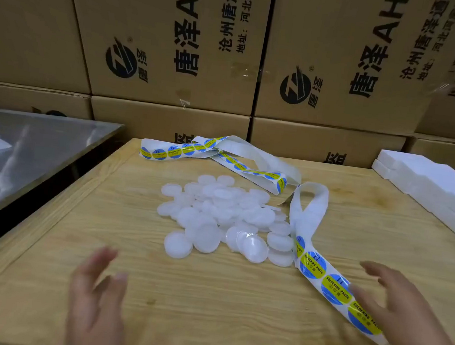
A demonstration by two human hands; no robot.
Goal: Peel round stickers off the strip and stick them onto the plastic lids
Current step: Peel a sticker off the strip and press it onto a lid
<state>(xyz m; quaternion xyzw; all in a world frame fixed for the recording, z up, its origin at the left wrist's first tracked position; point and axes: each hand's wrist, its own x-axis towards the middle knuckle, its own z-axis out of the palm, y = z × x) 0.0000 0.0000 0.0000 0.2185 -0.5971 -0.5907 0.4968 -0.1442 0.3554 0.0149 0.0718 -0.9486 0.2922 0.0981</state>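
The left hand (96, 285) and right hand (397, 308) are held spread, gripping nothing, with the white plastic lids (208, 237) heaped beyond them and the sticker strip (313, 265) laid under the right thumb.

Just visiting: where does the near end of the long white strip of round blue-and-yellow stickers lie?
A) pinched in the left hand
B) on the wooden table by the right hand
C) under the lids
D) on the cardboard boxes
B: the long white strip of round blue-and-yellow stickers ends on the wooden table at the spread right hand; the left hand holds nothing.
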